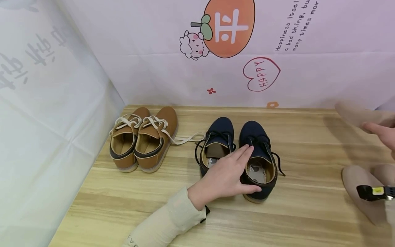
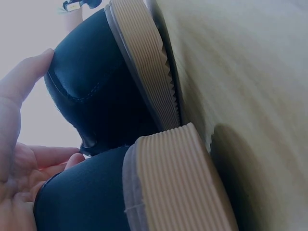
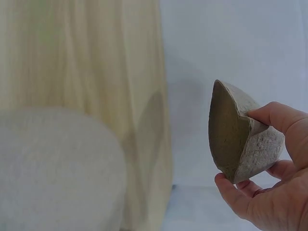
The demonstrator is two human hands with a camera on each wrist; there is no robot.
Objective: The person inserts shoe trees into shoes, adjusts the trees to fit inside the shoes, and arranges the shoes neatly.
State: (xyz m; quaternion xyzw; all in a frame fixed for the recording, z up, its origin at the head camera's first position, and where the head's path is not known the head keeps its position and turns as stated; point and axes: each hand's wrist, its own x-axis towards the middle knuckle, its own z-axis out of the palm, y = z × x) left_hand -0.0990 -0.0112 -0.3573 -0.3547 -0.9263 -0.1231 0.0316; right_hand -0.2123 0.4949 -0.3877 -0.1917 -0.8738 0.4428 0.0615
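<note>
A pair of navy lace-up shoes stands mid-table, the left shoe [image 1: 220, 132] and the right shoe [image 1: 257, 137], toes toward the back. My left hand [image 1: 226, 176] reaches between them with fingers nearly straight along the right shoe's inner side. In the left wrist view its thumb touches the back of a navy heel [image 2: 82, 62]. At the far right, my right hand [image 3: 284, 192] pinches a hollow beige moulded-pulp shoe insert [image 3: 262, 144] between thumb and fingers, above the table. That insert [image 1: 355, 111] is blurred in the head view.
Brown shoes [image 1: 155, 137] with loose white laces stand at the left, one lace trailing toward the navy pair. More beige pulp inserts [image 1: 359, 192] lie at the right. A printed white sheet [image 1: 166, 75] rises behind the wooden table [image 1: 123, 206], and another white sheet borders the left.
</note>
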